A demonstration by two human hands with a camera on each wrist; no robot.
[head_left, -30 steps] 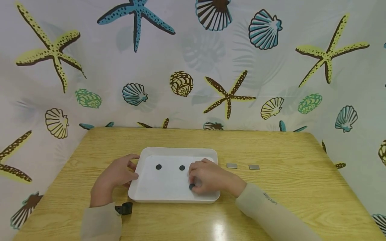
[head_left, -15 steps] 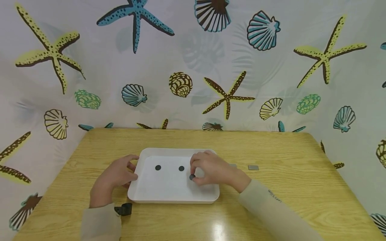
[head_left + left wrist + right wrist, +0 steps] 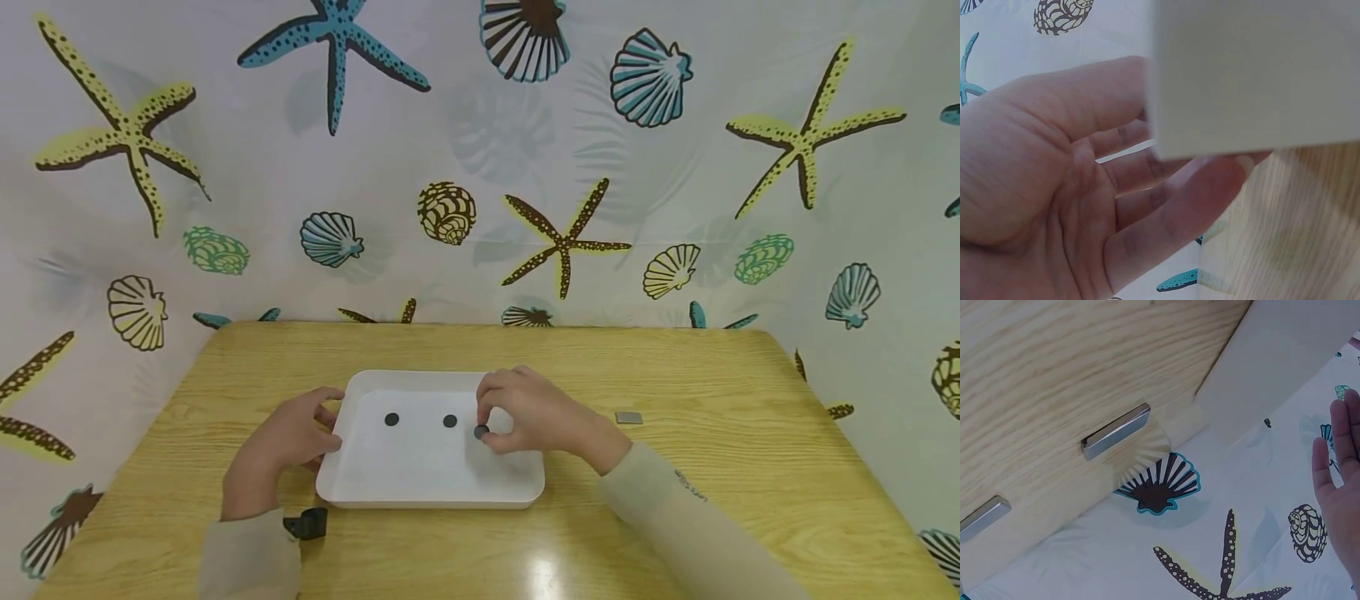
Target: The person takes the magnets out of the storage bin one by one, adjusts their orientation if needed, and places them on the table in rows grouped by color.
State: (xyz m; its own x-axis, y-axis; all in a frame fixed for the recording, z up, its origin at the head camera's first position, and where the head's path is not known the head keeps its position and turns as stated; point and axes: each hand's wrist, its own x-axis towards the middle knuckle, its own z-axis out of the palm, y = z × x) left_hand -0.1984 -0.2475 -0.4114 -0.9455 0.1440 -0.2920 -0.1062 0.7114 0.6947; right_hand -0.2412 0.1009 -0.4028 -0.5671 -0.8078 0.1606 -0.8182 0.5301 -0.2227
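My left hand grips the left wall of a shallow white tray, thumb and fingers set along its side. In the left wrist view, those fingers curve in around the tray's wall, which hides some of the fingertips. Over the right half of the tray, my right hand pinches a small round black disc between thumb and fingers. Two similar discs lie flat inside the tray: a left one and a middle one, in a row with the held one.
On the wooden table, right of the tray, lies a flat grey metal bar. The right wrist view shows two bars, a nearer one and another. A curtain printed with starfish and shells hangs behind.
My right hand has moved away from me over the tray, carrying the disc from the near right part up beside the other two. Its wrist now covers one metal bar. The left hand stays put.
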